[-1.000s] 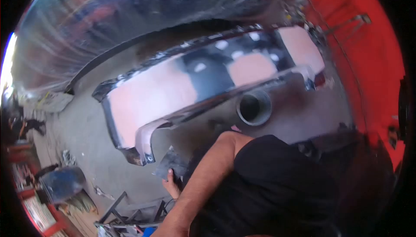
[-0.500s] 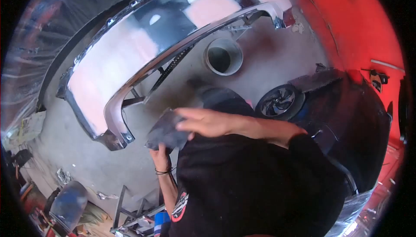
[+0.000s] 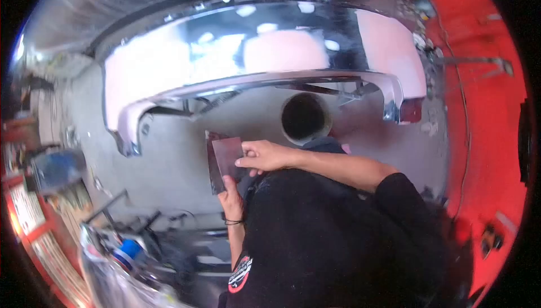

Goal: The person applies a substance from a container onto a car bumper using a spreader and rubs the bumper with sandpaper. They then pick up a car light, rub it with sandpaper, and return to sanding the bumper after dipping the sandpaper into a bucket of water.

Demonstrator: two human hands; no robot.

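Observation:
My left hand [image 3: 231,198], with a dark band at its wrist, grips the lower part of a dark sheet [image 3: 214,166], its thumb on the front. Over the dark sheet lies a smaller reddish-brown sheet [image 3: 228,153]. My right hand [image 3: 264,156] comes in from the right and pinches the reddish-brown sheet's right edge between thumb and fingers. Beyond both hands stands a large curved bumper [image 3: 220,54], black with pink and white patches. Neither hand touches it.
A round, dark-mouthed bin [image 3: 304,117] stands under the bumper. At the lower left are a blue can [image 3: 127,251], metal frames and plastic film. Plastic sheeting hangs behind the bumper. A red wall [image 3: 484,127] and a metal bar are on the right.
The view has turned, so the bumper now lies nearly level across it. My right hand has shifted from over the dark sheet to its right side, and the reddish-brown sheet now shows.

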